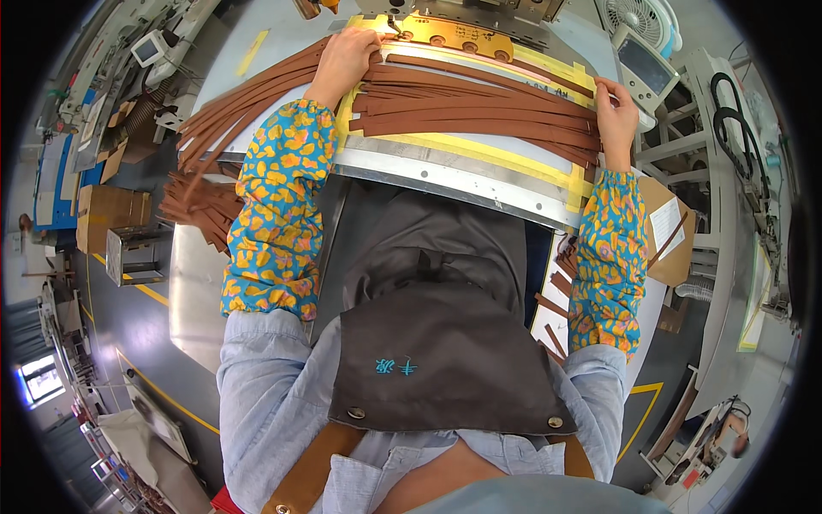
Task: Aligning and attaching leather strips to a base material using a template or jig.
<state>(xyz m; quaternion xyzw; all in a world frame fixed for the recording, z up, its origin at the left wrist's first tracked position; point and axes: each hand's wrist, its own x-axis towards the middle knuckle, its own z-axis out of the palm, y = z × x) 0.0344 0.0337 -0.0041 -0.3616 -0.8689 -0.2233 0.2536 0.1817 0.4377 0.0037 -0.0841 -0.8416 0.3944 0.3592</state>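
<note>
Thin brown straps (475,111), leather-like, lie in a layered stack across the machine table, between my two hands. Another bundle of long brown strips (248,90) runs from my left hand down over the table's left edge. My left hand (345,64) is closed, thumb and fingers pinching at a strip beside the yellow guide plate (454,36). My right hand (616,120) is closed at the right end of a single brown strip (548,74), which stretches along the front of that plate. The fingertips partly hide both pinch points.
Machine parts (488,8) stand just behind the guide plate. Yellow tape (479,152) marks the table near its metal front edge (428,174). A control screen (646,68) and a fan (638,21) are at the far right. Cut strip pieces (555,310) lie low on the right. A cardboard box (107,214) stands left.
</note>
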